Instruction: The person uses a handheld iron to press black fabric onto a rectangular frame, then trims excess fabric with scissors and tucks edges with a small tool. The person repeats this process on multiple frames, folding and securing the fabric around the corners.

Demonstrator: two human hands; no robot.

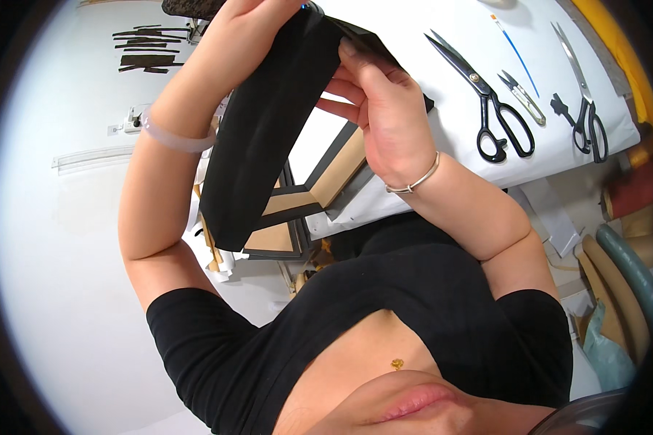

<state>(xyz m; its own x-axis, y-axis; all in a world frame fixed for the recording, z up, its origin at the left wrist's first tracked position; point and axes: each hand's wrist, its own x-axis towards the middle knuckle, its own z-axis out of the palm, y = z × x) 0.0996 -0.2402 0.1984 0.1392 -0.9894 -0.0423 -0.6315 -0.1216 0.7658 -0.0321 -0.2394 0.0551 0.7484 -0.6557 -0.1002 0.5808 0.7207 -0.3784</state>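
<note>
A long, wide black strip point(272, 130) of flat, leather-like material is held up in front of me, slanting from upper right to lower left. My right hand point(392, 101) pinches its far right part, with the thumb on the near face and the other fingers curled beneath. At the top edge of the view, my left hand point(257, 13) is closed close against the strip's upper end. A small blue and silver bit shows at its fingertips, too cut off to name. Behind the strip stands a tan-and-black open frame point(319, 190), partly covered by it.
On the white table lie black-handled shears point(486, 109), thread snips point(522, 98), a blue-handled brush point(515, 54) and long scissors point(584, 94). Black strips point(149, 49) and a clear ruler point(94, 159) are at left. Material rolls point(617, 283) stand at lower right.
</note>
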